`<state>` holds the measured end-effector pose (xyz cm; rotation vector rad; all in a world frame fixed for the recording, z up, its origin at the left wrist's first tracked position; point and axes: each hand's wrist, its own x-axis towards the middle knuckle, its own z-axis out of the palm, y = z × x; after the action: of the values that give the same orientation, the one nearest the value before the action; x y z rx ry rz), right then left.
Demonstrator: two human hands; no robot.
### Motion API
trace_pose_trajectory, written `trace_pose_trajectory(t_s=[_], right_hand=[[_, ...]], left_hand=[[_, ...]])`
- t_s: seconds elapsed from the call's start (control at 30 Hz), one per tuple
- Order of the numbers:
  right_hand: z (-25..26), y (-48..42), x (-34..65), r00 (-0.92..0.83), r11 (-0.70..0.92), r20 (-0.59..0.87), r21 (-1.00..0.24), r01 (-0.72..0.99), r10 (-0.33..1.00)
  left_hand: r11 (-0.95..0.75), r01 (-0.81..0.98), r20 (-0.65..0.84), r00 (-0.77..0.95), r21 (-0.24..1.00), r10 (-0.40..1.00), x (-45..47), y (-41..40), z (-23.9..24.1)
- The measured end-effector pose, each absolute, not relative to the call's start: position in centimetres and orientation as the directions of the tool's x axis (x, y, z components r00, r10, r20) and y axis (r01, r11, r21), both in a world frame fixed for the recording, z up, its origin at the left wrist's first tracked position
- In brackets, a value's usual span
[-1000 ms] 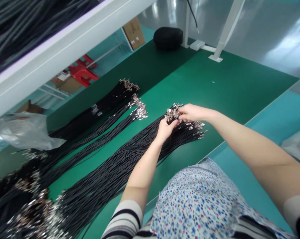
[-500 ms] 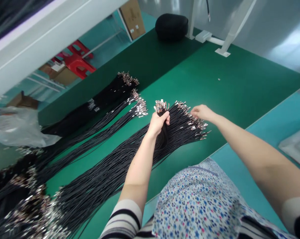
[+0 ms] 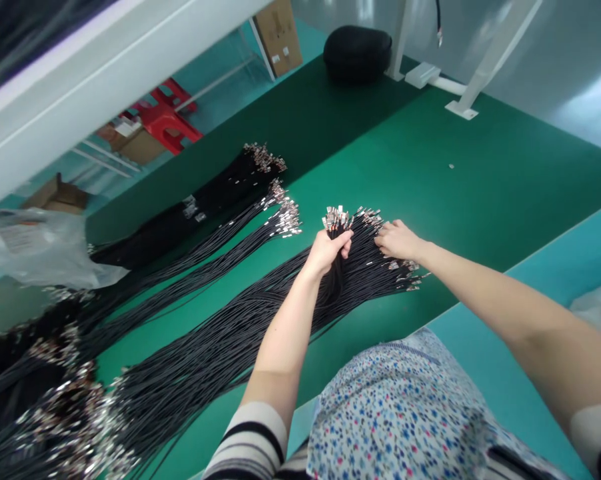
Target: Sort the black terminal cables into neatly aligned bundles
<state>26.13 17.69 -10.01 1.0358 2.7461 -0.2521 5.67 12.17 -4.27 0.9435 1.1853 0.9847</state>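
My left hand is closed around a small bunch of black wires whose metal terminals stick up above my fist. My right hand rests on the terminal ends of a large fanned pile of black wires that lies across the green mat. Its fingers are curled and pinch at the terminals; what they hold is too small to name.
Two more wire bundles lie further left on the mat, and a heap of terminal ends sits at the near left. A clear plastic bag, a black pouch and white frame legs stand at the edges.
My right hand went from the bunch out to the pile's terminals and has now drawn back toward my left hand. My left hand keeps its bunch upright, shifted slightly right.
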Motion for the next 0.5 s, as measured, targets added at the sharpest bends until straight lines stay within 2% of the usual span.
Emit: trace_pose_trajectory(t_s=[0.1,0.3,0.5], right_hand=[[-7.6,18.3,25.3,-0.728,0.72,-0.284,-0.152,0.677,0.624],[-3.6,17.7,22.7,-0.692,0.715,-0.272,-0.021,0.699,0.669],[-5.3,18.0,23.9,-0.68,0.716,-0.35,-0.037,0.697,0.644]], left_hand=[[0.265,-0.051,-0.258,0.104,0.963,0.96,5.4,12.1,-4.1],[0.267,-0.055,-0.258,0.138,0.962,0.956,5.6,11.5,-3.6],[0.259,-0.037,-0.255,0.088,0.965,0.963,5.9,10.6,-2.6]])
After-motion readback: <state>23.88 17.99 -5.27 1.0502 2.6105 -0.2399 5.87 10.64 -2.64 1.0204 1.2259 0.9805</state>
